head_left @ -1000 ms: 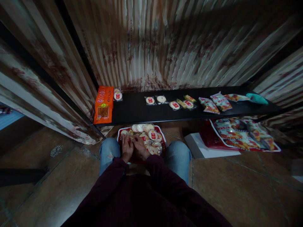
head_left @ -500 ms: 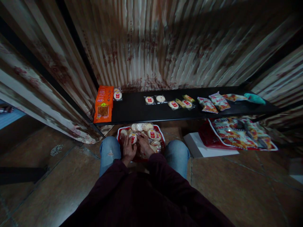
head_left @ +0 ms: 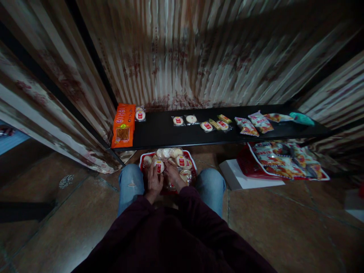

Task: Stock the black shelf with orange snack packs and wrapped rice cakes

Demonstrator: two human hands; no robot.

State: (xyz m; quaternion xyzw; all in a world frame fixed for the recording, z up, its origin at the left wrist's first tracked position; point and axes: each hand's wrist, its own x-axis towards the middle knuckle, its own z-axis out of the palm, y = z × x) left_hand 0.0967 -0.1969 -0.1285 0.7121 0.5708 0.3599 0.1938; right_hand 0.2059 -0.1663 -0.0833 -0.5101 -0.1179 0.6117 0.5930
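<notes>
Between my knees is a red basket with a white rim (head_left: 194, 161), full of round white biscuits in clear wrappers. My left hand (head_left: 154, 184) is in its left half, fingers and thumb closed about a wrapped round biscuit (head_left: 158, 167) with a red label. Close beside it, my right hand (head_left: 175, 177) reaches in among the packets, fingers bent and together. Its fingertips are in shadow, so what they hold is unclear. Another labelled biscuit (head_left: 181, 161) lies just right of those fingers.
A black shelf (head_left: 159, 132) runs across in front, above the basket. Orange snack packs (head_left: 123, 125) stand at its left end; wrapped biscuits (head_left: 178, 121) and snack bags (head_left: 261, 122) lie along it. Right of my knee, a red basket of bags (head_left: 247, 167) rests on a white box (head_left: 234, 174).
The view has shifted slightly. Both hands stay in the basket in nearly the same places, my left still at the labelled round biscuit.
</notes>
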